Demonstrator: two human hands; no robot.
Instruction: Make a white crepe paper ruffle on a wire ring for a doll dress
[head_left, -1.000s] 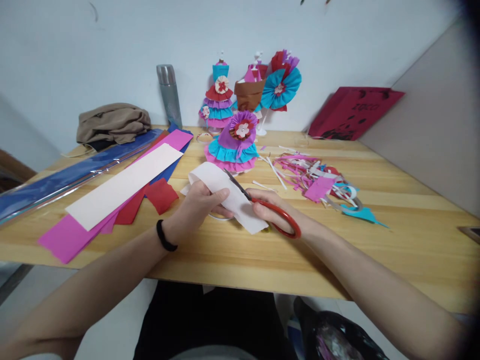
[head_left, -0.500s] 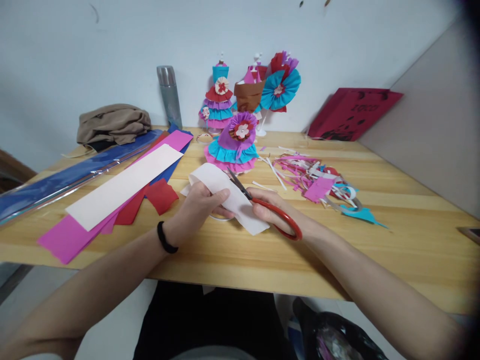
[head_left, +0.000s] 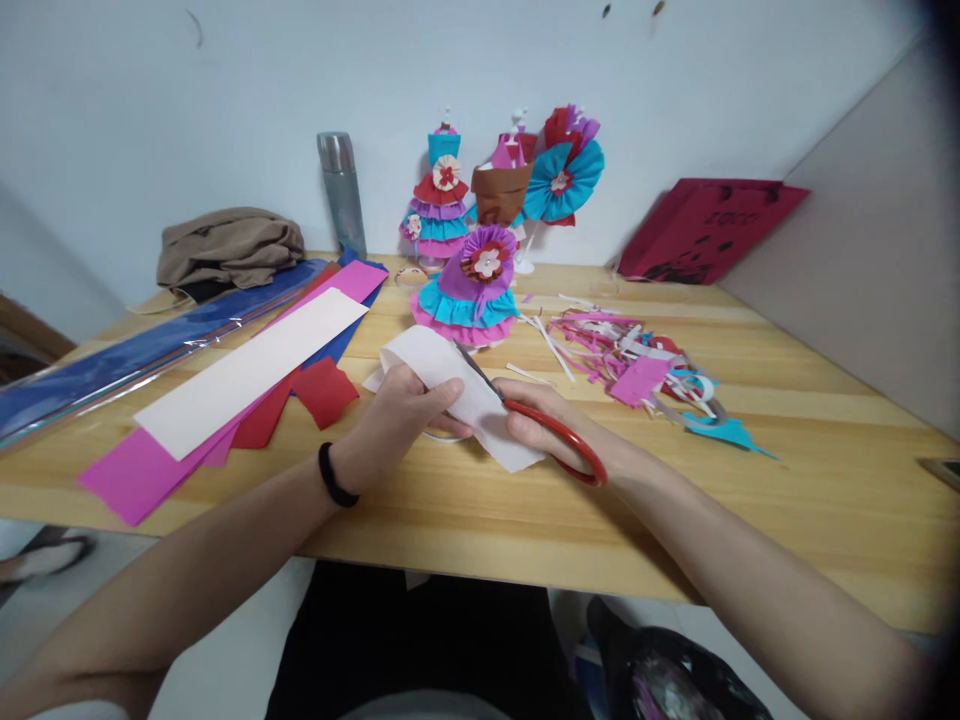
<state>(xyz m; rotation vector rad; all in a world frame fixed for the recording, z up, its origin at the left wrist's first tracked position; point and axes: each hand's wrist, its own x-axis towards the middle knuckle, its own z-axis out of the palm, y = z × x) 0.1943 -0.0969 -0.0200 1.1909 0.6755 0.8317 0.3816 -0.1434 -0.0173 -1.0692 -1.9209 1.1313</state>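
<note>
A curved strip of white paper (head_left: 491, 432) is pinched in my left hand (head_left: 412, 405), thumb on top. My right hand (head_left: 536, 415) grips red-handled scissors (head_left: 574, 450), whose dark blades lie along the strip's far edge. The blades look nearly closed; part of them is hidden by the paper. Just beyond the hands stands a small paper dress (head_left: 466, 300) in purple, blue and pink with a flower on it. Left of my left hand lies a torn red paper piece (head_left: 325, 392).
Crepe paper sheets (head_left: 255, 370) and a plastic-wrapped blue pack (head_left: 150, 340) cover the left side. Paper scraps (head_left: 637, 360) are heaped at right. Behind stand a flask (head_left: 341, 195), dressed paper figures (head_left: 439, 205), a brown cloth (head_left: 229, 248) and a red bag (head_left: 709, 230).
The scissors' blades have closed along the paper's edge. Both hands stay nearly in place. A person's foot has come into view at the lower left.
</note>
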